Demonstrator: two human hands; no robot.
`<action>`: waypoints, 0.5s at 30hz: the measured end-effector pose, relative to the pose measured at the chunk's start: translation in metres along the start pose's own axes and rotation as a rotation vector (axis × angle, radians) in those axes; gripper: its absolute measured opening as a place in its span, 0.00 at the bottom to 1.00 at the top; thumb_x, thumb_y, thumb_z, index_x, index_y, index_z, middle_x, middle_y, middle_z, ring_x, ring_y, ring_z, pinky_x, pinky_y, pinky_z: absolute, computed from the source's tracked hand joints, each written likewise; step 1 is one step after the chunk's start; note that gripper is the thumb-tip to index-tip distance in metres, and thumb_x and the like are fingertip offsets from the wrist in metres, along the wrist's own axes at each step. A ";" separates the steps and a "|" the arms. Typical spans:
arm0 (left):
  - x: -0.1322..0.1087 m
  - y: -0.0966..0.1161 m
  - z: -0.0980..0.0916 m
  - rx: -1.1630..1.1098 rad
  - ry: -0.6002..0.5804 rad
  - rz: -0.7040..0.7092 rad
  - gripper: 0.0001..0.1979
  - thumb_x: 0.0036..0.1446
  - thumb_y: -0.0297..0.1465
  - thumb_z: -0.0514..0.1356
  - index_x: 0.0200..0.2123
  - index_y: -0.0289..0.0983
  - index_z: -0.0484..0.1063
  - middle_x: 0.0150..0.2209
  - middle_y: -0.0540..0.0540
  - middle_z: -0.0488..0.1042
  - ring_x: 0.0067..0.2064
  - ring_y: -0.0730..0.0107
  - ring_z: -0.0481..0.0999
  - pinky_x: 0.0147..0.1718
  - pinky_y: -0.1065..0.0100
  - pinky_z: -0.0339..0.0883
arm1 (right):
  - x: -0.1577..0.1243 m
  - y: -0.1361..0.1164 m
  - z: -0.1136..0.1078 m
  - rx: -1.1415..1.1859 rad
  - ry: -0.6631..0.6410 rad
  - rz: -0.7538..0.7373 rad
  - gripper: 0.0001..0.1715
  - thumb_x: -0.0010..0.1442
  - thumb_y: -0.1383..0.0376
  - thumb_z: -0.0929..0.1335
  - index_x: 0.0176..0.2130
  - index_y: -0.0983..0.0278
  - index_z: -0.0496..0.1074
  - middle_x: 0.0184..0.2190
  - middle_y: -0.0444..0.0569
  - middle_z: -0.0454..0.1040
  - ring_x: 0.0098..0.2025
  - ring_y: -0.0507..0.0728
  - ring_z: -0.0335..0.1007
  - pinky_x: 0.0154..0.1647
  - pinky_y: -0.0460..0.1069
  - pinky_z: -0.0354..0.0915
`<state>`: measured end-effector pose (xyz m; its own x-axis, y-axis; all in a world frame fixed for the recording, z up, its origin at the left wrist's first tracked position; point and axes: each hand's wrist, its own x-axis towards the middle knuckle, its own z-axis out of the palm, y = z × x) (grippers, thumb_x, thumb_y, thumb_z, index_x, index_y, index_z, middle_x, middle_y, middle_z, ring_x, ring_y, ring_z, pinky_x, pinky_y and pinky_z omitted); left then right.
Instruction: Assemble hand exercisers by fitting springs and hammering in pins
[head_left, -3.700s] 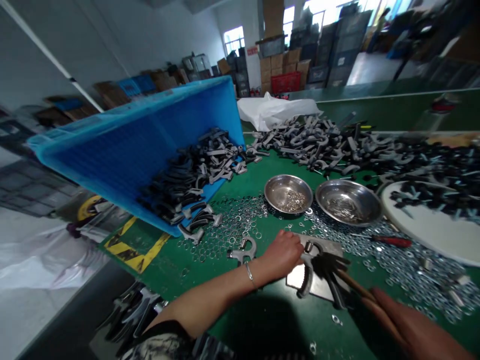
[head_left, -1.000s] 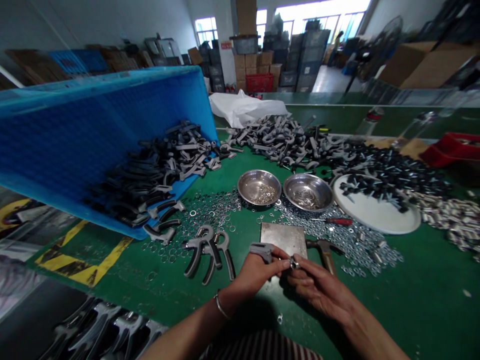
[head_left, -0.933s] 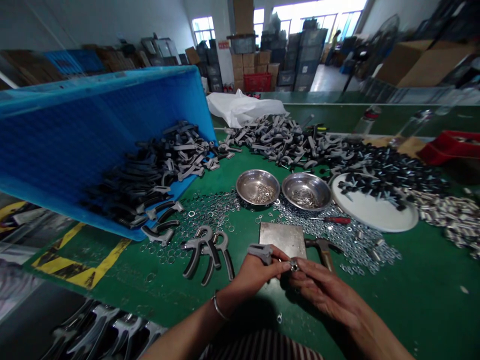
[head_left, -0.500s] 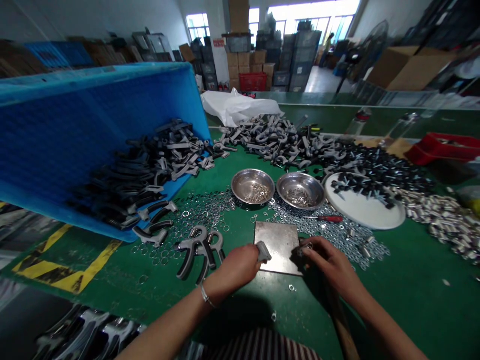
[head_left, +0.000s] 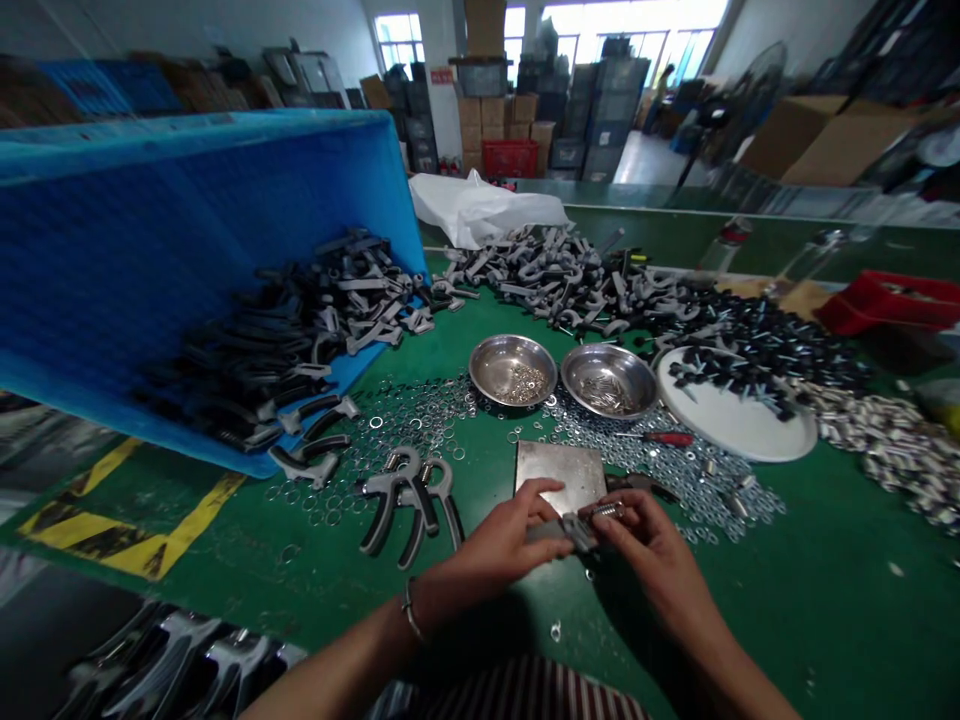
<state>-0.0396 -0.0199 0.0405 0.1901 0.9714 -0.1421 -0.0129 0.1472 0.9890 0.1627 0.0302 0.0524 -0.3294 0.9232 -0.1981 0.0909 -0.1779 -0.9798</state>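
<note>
My left hand (head_left: 517, 535) is closed around a grey gripper handle (head_left: 551, 530), its jointed end pointing right. My right hand (head_left: 649, 535) pinches a shiny coil spring (head_left: 607, 510) against that end; the exact contact is partly hidden by fingers. Both hands are over the near edge of a flat metal plate (head_left: 559, 468). Just beyond my right hand lies a dark tool head (head_left: 641, 484), apparently a hammer's, with the rest hidden. Left of my left hand, hand grippers (head_left: 405, 500) with springs lie on the green table.
Two steel bowls (head_left: 512, 340) of small metal parts stand beyond the plate. Washers (head_left: 600, 437) and a red screwdriver (head_left: 667, 438) are scattered there. A blue crate (head_left: 405, 200) of handles is at left, a white plate (head_left: 742, 435) of black-headed screws at right, with metal sleeves (head_left: 892, 430) beside it.
My hands have come together, the left moving right with the handle. The spring is now against the handle's end. The dark tool has left my right hand and lies behind it.
</note>
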 end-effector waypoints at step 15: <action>0.000 -0.024 0.034 -0.112 0.182 -0.033 0.24 0.62 0.44 0.59 0.54 0.40 0.56 0.31 0.54 0.67 0.26 0.78 0.67 0.24 0.76 0.61 | -0.012 0.002 0.025 0.089 0.153 0.004 0.17 0.56 0.52 0.74 0.40 0.58 0.70 0.36 0.47 0.77 0.39 0.59 0.75 0.43 0.52 0.70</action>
<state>-0.0060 -0.0292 0.0185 0.0121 0.9818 -0.1897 -0.1203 0.1897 0.9744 0.1430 0.0097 0.0518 -0.1814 0.9623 -0.2026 0.0065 -0.2049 -0.9788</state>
